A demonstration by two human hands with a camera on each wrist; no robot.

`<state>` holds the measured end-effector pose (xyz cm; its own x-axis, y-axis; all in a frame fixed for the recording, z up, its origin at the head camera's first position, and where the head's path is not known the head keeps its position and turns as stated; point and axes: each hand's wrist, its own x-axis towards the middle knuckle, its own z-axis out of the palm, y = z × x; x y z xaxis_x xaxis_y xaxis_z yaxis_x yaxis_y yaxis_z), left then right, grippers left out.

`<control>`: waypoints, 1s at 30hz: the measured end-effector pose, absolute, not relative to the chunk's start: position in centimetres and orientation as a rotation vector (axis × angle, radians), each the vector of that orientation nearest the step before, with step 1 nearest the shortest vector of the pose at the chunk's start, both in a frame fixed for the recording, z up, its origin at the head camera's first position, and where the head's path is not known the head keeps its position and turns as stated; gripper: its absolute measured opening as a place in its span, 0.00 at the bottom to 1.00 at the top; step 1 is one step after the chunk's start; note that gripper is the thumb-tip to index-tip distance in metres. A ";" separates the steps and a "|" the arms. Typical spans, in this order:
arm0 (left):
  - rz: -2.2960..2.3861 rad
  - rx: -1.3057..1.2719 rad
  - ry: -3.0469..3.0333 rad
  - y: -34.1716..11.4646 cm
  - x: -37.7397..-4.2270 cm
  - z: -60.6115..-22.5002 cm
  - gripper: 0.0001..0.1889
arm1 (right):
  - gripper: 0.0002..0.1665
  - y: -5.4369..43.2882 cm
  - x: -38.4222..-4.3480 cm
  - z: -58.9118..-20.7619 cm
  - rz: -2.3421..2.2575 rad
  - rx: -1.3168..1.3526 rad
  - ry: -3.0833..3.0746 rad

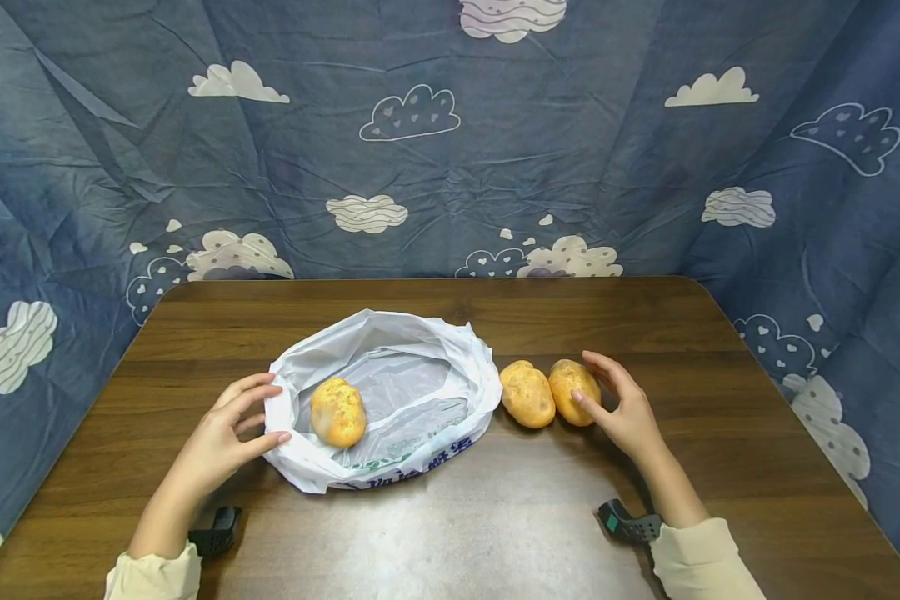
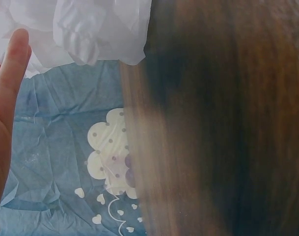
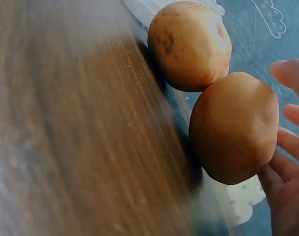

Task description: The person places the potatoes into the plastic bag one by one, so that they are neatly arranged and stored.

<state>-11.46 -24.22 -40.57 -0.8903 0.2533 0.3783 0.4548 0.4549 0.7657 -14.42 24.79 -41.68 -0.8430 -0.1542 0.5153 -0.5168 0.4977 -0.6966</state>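
Observation:
A white plastic bag point(image 1: 487, 367) stands with its mouth spread wide, dark print on its front side. One yellow potato point(image 1: 337, 412) lies inside it at the left. My left hand point(image 1: 221, 442) touches the bag's left rim with fingers and thumb spread apart; the left wrist view shows one straight finger against white plastic point(image 2: 102, 32). Right of the bag lie two more potatoes side by side, a nearer-to-bag potato point(image 1: 527, 395) and an outer potato point(image 1: 572, 392). My right hand point(image 1: 630, 412) touches the outer potato from the right, its fingers spread rather than curled round it.
Everything rests on a brown wooden table point(image 1: 450, 533) with a glossy glare at the front. A dark blue curtain point(image 1: 450, 183) with cloud patterns hangs behind and along both sides. Each wrist wears a black device, such as the right one point(image 1: 626, 523).

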 end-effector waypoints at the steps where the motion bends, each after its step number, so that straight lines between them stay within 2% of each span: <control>1: -1.409 -0.616 -2.495 -24.2 -11.4 -40.6 0.28 | 0.31 24.8 -14.4 -41.8 1.295 0.547 -2.370; 14: -1.401 -0.612 -2.496 -24.2 -11.4 -40.6 0.28 | 0.32 25.6 -14.3 -42.5 1.475 0.435 -2.553; 30: -1.379 -0.620 -2.493 -24.3 -11.5 -40.7 0.28 | 0.31 25.7 -14.5 -42.9 1.553 0.363 -2.439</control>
<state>-11.49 -24.29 -40.68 -0.8854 0.2528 0.3900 0.4647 0.4690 0.7510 -14.53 25.68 -42.87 -0.9435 -0.0858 0.3200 -0.3262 0.4086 -0.8524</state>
